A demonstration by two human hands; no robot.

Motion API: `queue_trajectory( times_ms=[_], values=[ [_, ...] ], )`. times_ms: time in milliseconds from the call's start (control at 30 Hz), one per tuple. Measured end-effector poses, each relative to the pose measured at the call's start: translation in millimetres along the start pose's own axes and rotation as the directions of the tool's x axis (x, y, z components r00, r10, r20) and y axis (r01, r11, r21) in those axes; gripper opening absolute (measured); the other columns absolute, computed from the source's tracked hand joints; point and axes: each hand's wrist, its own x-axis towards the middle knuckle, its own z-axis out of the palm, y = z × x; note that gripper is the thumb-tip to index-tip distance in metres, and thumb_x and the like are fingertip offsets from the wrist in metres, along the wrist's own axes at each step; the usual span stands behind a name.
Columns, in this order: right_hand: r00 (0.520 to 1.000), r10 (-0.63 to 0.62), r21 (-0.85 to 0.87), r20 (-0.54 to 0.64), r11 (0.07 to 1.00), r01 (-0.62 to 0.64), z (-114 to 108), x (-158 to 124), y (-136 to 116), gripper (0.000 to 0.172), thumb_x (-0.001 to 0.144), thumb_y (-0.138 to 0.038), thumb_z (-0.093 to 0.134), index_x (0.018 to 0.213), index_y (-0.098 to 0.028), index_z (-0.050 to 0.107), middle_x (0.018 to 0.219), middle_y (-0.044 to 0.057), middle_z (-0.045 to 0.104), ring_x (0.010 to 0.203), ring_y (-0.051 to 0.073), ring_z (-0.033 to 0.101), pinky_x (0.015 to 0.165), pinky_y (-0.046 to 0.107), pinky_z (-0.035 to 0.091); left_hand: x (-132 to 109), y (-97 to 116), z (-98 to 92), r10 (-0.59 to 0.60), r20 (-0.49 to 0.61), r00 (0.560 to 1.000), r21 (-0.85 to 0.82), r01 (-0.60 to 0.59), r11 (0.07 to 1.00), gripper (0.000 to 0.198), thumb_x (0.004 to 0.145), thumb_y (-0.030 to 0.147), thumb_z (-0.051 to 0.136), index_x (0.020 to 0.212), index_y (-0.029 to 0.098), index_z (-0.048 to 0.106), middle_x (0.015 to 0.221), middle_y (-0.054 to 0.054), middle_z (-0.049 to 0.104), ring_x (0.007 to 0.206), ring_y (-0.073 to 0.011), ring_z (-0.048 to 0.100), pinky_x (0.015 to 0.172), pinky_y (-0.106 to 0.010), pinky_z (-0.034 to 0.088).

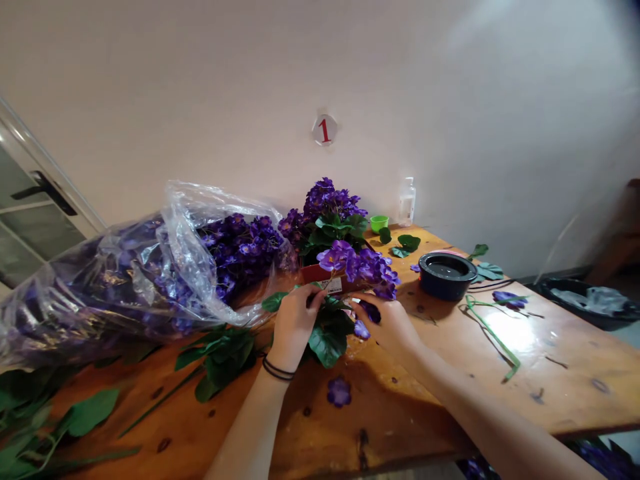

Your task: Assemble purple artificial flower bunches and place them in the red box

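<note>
My left hand [295, 327] and right hand [387, 325], held apart, both pinched a purple silk violet bunch [357, 263], lifting it clear of the varnished wooden desk [400, 413] to keep it uncrushed.

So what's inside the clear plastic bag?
Lots of purple flowers fill the clear plastic bag. You can see petals through it, but the stems and anything deeper are hidden by the flowers and crinkly plastic.

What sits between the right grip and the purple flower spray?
Nothing visible: the right grip is right at the purple artificial flower spray, with no other object between them.
</note>
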Motion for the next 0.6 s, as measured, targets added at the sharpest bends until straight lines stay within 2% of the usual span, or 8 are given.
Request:
queue_trajectory(
  times_ms=[267, 433, 600],
  values=[
    [0.998, -0.061, 0.066, -0.036, 0.996, 0.063, 4.5, -4.0, -3.1, 0.022, 0.086, -0.032, 0.053, 0.097, -0.023, 0.069, 0.090, 0.004, 0.073, 0.078, 0.020, 0.068, 0.073, 0.029, 0.050, -0.1, 1.2, -2.3, 0.006, -0.007, 1.000, -0.015, -0.007, 1.000, 0.011, 0.083, 0.023, 0.061, 0.078, 0.017, 0.068, 0.071, -0.002, 0.070, 0.068, -0.0151, 0.063, 0.065, -0.023, 0.041],
    [0.995, -0.048, 0.160, -0.083, 0.985, 0.060, 4.6, -2.4, -4.2, 0.025, 0.086, -0.033, 0.053, 0.102, -0.021, 0.068, 0.093, 0.006, 0.073, 0.084, 0.021, 0.068, 0.077, 0.032, 0.051, 0.4, 2.7, -1.9, -0.006, -0.008, 1.000, -0.007, 0.006, 1.000, 0.011, 0.083, 0.024, 0.062, 0.078, 0.016, 0.068, 0.071, -0.002, 0.070, 0.068, -0.0152, 0.063, 0.064, -0.024, 0.041],
    [0.994, -0.068, 0.191, -0.083, 0.978, 0.083, 2.3, -1.9, -8.3, 0.021, 0.086, -0.030, 0.053, 0.092, -0.019, 0.070, 0.088, 0.006, 0.073, 0.080, 0.021, 0.067, 0.075, 0.033, 0.051, -0.2, 3.3, -1.1, 0.020, -0.010, 1.000, -0.009, -0.020, 1.000, 0.011, 0.083, 0.023, 0.061, 0.078, 0.017, 0.068, 0.072, -0.002, 0.070, 0.068, -0.0146, 0.063, 0.064, -0.024, 0.042]
  ],
)
